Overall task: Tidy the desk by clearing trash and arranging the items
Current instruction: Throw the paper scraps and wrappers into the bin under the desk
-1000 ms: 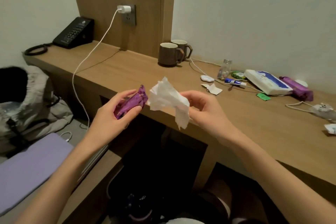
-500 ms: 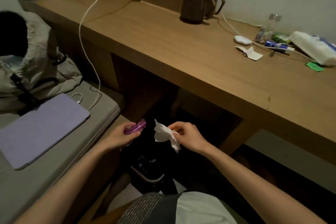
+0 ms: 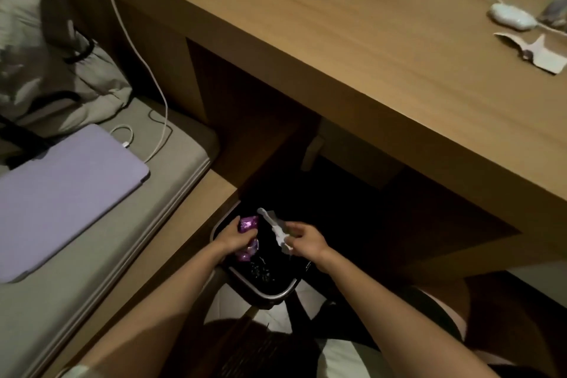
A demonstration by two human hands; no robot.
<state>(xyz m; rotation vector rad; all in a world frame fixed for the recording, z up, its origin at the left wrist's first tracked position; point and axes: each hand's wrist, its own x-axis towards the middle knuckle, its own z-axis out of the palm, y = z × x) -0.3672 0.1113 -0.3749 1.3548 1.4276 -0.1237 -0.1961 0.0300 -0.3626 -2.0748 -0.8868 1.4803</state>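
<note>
Both hands have dropped from the wooden worktop [image 3: 368, 55] to just over the dark metal-rimmed waste bin [image 3: 265, 294]. Left hand [image 3: 237, 238] grips the crumpled purple foil wrapper [image 3: 249, 222]; right hand [image 3: 303, 239] pinches the crumpled white tissue [image 3: 277, 230]. Neither is released yet. Judgement: the drop is imminent.

Both of the person's arms are uncovered, the left forearm [image 3: 171, 294] and the right forearm [image 3: 377, 291] bare down to the left hand [image 3: 234, 238] and the right hand [image 3: 306, 241]. In the bottom left corner a pale scrap of cloth [image 3: 72, 373] lies against the upper left arm; it may be a sleeve hem, but too little shows to tell. Over the lap is a garment in panels: a dark, finely striped weave [image 3: 260, 347] beside smooth whitish fabric [image 3: 346, 359], both dulled by the dim light.
</note>
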